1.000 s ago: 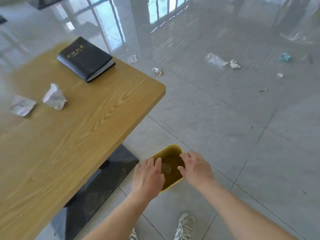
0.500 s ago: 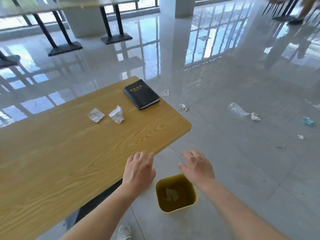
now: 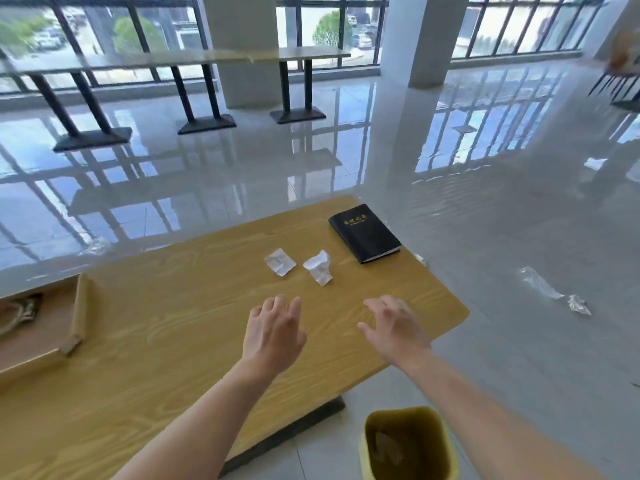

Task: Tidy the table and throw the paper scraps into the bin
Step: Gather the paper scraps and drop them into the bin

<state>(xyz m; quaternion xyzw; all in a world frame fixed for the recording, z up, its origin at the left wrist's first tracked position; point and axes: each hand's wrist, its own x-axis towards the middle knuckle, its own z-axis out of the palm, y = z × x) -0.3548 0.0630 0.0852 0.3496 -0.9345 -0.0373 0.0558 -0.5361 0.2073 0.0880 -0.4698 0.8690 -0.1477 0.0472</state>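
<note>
Two crumpled white paper scraps lie on the wooden table (image 3: 173,341): the left scrap (image 3: 280,266) and the right scrap (image 3: 318,267). My left hand (image 3: 273,332) hovers over the table a little short of them, fingers spread and empty. My right hand (image 3: 394,327) is beside it near the table's right edge, also spread and holding nothing. A yellow bin (image 3: 408,445) stands on the floor below the table's corner, with a paper scrap inside.
A black notebook (image 3: 363,233) lies at the table's far right corner. A wooden tray (image 3: 74,318) sits at the table's left. More scraps and plastic (image 3: 540,287) litter the floor to the right. Other tables (image 3: 207,58) stand by the windows.
Both hands rose from over the bin to above the table, moving toward the two scraps. The view lifted from the floor to the table and room.
</note>
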